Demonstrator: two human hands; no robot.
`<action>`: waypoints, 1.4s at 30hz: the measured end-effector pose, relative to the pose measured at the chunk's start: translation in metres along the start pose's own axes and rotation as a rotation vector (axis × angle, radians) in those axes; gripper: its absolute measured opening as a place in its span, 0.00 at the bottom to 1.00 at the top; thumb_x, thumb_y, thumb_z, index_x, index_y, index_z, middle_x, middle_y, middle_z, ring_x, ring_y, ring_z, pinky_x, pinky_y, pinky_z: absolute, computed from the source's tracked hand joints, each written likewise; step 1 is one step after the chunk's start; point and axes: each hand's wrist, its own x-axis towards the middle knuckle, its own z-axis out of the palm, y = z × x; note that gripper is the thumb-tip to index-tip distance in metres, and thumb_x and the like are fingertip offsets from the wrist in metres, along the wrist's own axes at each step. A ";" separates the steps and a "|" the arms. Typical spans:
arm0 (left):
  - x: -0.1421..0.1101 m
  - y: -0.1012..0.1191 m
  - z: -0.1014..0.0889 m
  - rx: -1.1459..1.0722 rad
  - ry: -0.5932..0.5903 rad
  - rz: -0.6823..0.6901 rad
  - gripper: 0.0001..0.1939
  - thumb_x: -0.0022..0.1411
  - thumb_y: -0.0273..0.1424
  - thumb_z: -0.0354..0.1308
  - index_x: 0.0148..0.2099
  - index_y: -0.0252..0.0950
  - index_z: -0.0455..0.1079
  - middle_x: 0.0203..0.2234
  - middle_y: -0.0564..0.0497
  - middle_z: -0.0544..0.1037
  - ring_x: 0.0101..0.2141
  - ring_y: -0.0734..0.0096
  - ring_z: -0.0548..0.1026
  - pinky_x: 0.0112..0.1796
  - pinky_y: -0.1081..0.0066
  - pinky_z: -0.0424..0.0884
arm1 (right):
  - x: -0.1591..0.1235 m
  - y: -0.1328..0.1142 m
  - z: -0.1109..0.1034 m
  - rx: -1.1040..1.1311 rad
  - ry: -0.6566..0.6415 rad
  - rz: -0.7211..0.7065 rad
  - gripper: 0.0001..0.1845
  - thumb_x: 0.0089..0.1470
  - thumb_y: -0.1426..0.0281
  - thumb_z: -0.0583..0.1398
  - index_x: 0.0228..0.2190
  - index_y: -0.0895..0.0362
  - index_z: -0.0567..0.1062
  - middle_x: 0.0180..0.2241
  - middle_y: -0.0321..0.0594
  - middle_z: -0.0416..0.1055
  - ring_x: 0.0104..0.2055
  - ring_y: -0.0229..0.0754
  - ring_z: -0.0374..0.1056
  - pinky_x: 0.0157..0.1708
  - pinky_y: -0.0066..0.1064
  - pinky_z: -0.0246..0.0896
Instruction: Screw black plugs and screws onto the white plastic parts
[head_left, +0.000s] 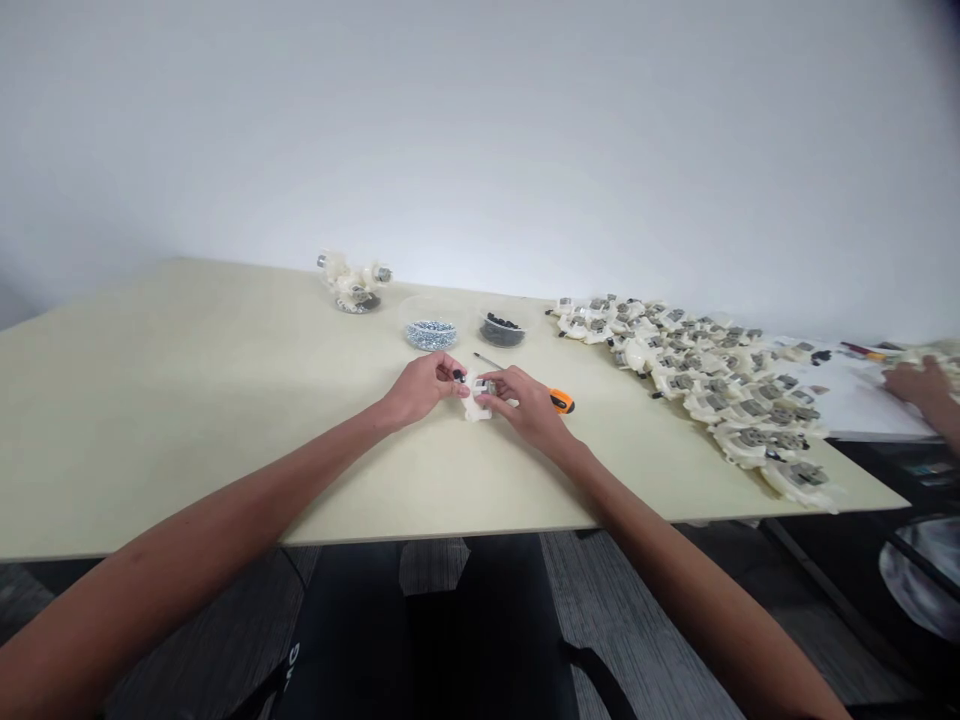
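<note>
The left hand (424, 388) pinched a small black part (457, 376) in its fingertips, just above a white plastic housing (475, 408) gripped by the curled right hand (527, 402). Both worked over the table (187, 400), its near edge not far below. A screwdriver (561, 401) lay just beside the right hand. Open tabletop spread left; a heap of housings (697, 380) filled the right.

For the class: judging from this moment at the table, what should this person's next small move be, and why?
Probably the left hand should bring the small black piece to the white plastic part, because its fingertips pinch the piece right beside that part, which the right hand steadies. The orange-handled screwdriver lies within easy reach.
</note>
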 end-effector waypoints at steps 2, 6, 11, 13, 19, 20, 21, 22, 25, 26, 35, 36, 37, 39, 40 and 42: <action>0.000 -0.001 0.002 0.019 0.034 0.011 0.15 0.46 0.35 0.66 0.35 0.36 0.68 0.33 0.51 0.75 0.35 0.67 0.71 0.39 0.66 0.64 | 0.000 -0.001 0.000 0.005 0.007 0.007 0.15 0.55 0.60 0.61 0.42 0.52 0.74 0.35 0.40 0.69 0.36 0.43 0.68 0.38 0.36 0.66; -0.002 -0.002 0.003 0.069 0.100 0.050 0.13 0.47 0.34 0.65 0.34 0.37 0.67 0.35 0.51 0.75 0.37 0.66 0.71 0.40 0.66 0.65 | 0.000 -0.001 0.001 -0.005 0.024 0.012 0.14 0.55 0.60 0.61 0.42 0.53 0.74 0.34 0.39 0.69 0.35 0.41 0.68 0.37 0.35 0.65; -0.004 -0.008 0.007 0.093 0.156 0.153 0.11 0.50 0.33 0.63 0.34 0.37 0.64 0.35 0.51 0.74 0.38 0.67 0.71 0.41 0.66 0.65 | 0.001 -0.001 0.002 -0.027 0.040 0.025 0.13 0.55 0.61 0.61 0.40 0.54 0.74 0.33 0.39 0.69 0.34 0.41 0.67 0.36 0.35 0.64; -0.004 -0.010 0.008 0.093 0.167 0.193 0.10 0.51 0.33 0.62 0.33 0.37 0.63 0.35 0.52 0.73 0.39 0.67 0.70 0.42 0.66 0.66 | 0.001 -0.001 0.003 -0.021 0.052 0.035 0.13 0.55 0.61 0.61 0.40 0.53 0.74 0.34 0.39 0.70 0.34 0.41 0.68 0.36 0.34 0.65; 0.001 -0.007 0.000 0.053 0.062 0.176 0.11 0.53 0.35 0.61 0.36 0.38 0.64 0.38 0.51 0.73 0.40 0.66 0.72 0.43 0.66 0.67 | 0.002 0.000 0.003 -0.052 0.071 0.027 0.13 0.56 0.59 0.60 0.40 0.52 0.75 0.33 0.39 0.70 0.35 0.42 0.68 0.37 0.35 0.65; 0.002 -0.007 -0.003 0.074 0.033 0.188 0.10 0.54 0.36 0.60 0.37 0.38 0.65 0.38 0.50 0.74 0.40 0.66 0.73 0.43 0.66 0.67 | 0.002 0.001 0.003 -0.071 0.071 0.018 0.13 0.56 0.59 0.60 0.41 0.52 0.75 0.33 0.40 0.70 0.35 0.42 0.68 0.37 0.36 0.65; 0.003 -0.007 -0.006 0.109 0.005 0.210 0.09 0.56 0.36 0.59 0.38 0.38 0.67 0.38 0.50 0.74 0.40 0.66 0.73 0.43 0.65 0.67 | 0.001 0.002 0.002 -0.096 0.066 0.002 0.13 0.56 0.60 0.60 0.42 0.52 0.74 0.34 0.40 0.70 0.35 0.43 0.68 0.38 0.36 0.65; 0.004 -0.008 -0.009 0.156 -0.021 0.239 0.08 0.58 0.35 0.58 0.39 0.38 0.68 0.38 0.50 0.74 0.40 0.66 0.73 0.43 0.65 0.67 | 0.001 0.002 0.002 -0.123 0.057 -0.018 0.14 0.57 0.60 0.60 0.43 0.52 0.74 0.34 0.40 0.69 0.35 0.43 0.68 0.39 0.37 0.65; 0.006 -0.011 -0.015 0.322 -0.098 0.331 0.08 0.61 0.35 0.55 0.40 0.39 0.69 0.38 0.50 0.74 0.40 0.66 0.73 0.45 0.64 0.66 | -0.001 0.005 0.001 -0.195 0.032 -0.080 0.15 0.58 0.62 0.59 0.45 0.53 0.73 0.36 0.42 0.68 0.35 0.43 0.68 0.39 0.37 0.65; 0.005 -0.011 -0.016 0.371 -0.118 0.361 0.08 0.61 0.35 0.54 0.41 0.39 0.69 0.39 0.50 0.73 0.40 0.66 0.73 0.45 0.64 0.66 | -0.002 0.006 0.001 -0.214 0.036 -0.096 0.15 0.58 0.62 0.59 0.46 0.53 0.73 0.36 0.42 0.67 0.35 0.43 0.68 0.39 0.38 0.65; 0.001 -0.006 -0.013 0.515 0.013 0.632 0.08 0.64 0.32 0.51 0.43 0.38 0.68 0.39 0.45 0.73 0.44 0.62 0.70 0.51 0.61 0.63 | -0.006 -0.003 -0.001 -0.293 0.227 -0.203 0.17 0.61 0.63 0.56 0.50 0.53 0.72 0.37 0.45 0.66 0.37 0.44 0.67 0.40 0.35 0.65; 0.001 -0.006 -0.013 0.523 0.031 0.655 0.08 0.64 0.32 0.50 0.43 0.38 0.68 0.40 0.44 0.73 0.45 0.62 0.70 0.51 0.61 0.63 | -0.006 -0.005 -0.001 -0.298 0.237 -0.204 0.18 0.60 0.62 0.56 0.49 0.53 0.72 0.35 0.45 0.66 0.35 0.43 0.67 0.39 0.35 0.65; 0.001 -0.006 -0.013 0.534 0.050 0.679 0.08 0.64 0.32 0.50 0.43 0.38 0.68 0.40 0.44 0.73 0.46 0.63 0.70 0.52 0.61 0.63 | -0.006 -0.006 0.000 -0.302 0.244 -0.202 0.18 0.60 0.62 0.57 0.49 0.54 0.73 0.34 0.44 0.66 0.34 0.42 0.66 0.39 0.35 0.65; 0.001 -0.006 -0.013 0.558 0.084 0.728 0.08 0.65 0.32 0.50 0.43 0.37 0.68 0.40 0.44 0.74 0.46 0.63 0.71 0.51 0.61 0.65 | -0.006 -0.008 0.000 -0.298 0.262 -0.185 0.17 0.59 0.61 0.57 0.47 0.54 0.74 0.32 0.42 0.66 0.31 0.41 0.66 0.37 0.34 0.66; 0.001 -0.006 -0.012 0.562 0.098 0.745 0.08 0.65 0.32 0.50 0.43 0.37 0.68 0.39 0.44 0.74 0.45 0.63 0.71 0.50 0.61 0.66 | -0.006 -0.009 0.001 -0.285 0.272 -0.169 0.17 0.59 0.60 0.58 0.46 0.54 0.74 0.31 0.41 0.66 0.31 0.40 0.65 0.36 0.33 0.66; 0.001 -0.006 -0.011 0.540 0.130 0.747 0.08 0.65 0.33 0.50 0.42 0.36 0.68 0.37 0.46 0.74 0.42 0.65 0.72 0.46 0.62 0.68 | -0.005 -0.009 0.002 -0.227 0.294 -0.121 0.17 0.57 0.59 0.59 0.44 0.54 0.76 0.30 0.40 0.66 0.29 0.39 0.66 0.35 0.32 0.66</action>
